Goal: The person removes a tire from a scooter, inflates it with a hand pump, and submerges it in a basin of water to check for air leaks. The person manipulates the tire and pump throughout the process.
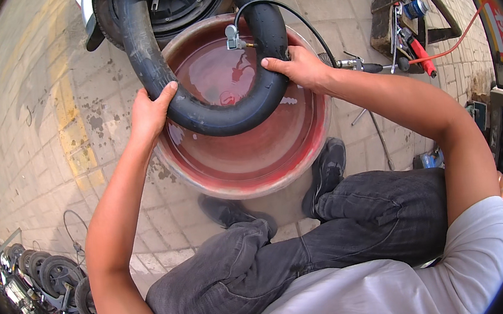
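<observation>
A wet black inner tube (222, 118), swollen with air, is held over a round red basin (248, 185) of water. My left hand (153, 111) grips the tube's left side, thumb on top, fingers hidden beneath it. On the right side my right hand (302, 69) holds it the same way. Clipped to the tube's brass valve is a grey air chuck (232, 37), whose black hose (304, 17) arcs over to the right. Whether the tube's lower bend touches the water, I cannot tell.
Behind the basin stands a wheel (188, 9) with a black hub. A wooden tool box (384, 5) with a red-handled tool (421, 54) sits at the right, beside a red air line (461, 40). Several old wheels (60, 275) and scooter parts lie at the lower left.
</observation>
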A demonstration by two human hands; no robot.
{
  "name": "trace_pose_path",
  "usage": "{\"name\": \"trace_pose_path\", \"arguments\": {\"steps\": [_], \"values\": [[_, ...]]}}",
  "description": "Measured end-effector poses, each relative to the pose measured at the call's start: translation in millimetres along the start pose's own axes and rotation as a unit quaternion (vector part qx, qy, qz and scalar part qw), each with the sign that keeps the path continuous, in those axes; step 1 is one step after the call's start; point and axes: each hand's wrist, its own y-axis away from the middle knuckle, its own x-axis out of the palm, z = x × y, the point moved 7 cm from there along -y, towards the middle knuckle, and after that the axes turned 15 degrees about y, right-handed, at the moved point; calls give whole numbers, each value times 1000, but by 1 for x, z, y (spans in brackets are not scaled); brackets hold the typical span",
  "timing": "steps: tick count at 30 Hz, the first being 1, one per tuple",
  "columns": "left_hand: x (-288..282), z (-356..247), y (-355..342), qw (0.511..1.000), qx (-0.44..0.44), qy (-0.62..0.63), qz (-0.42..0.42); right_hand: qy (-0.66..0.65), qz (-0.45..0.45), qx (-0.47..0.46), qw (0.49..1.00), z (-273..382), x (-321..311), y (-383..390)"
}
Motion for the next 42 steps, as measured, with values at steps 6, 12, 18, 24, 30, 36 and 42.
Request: {"name": "trace_pose_path", "arguments": {"steps": [6,12,18,24,30,36,42], "values": [[9,17,-8,995,-87,-2,56,96,-5,-58,994,-20,2,-31],[22,28,-3,981,-171,85,33,136,13,-47,989,-28,5,-45],[31,47,-14,967,-217,114,67,166,-27,-69,983,-39,5,-61],[34,47,-11,966,-215,130,58,152,34,32,987,-29,10,-57],[39,51,-18,969,-208,124,56,200,-14,-77,977,-46,7,-84],[41,61,-21,968,-218,122,36,267,-29,-106,958,-44,10,-93],[46,66,-21,968,-207,144,10,320,-15,-30,947,-47,11,-96]]}}
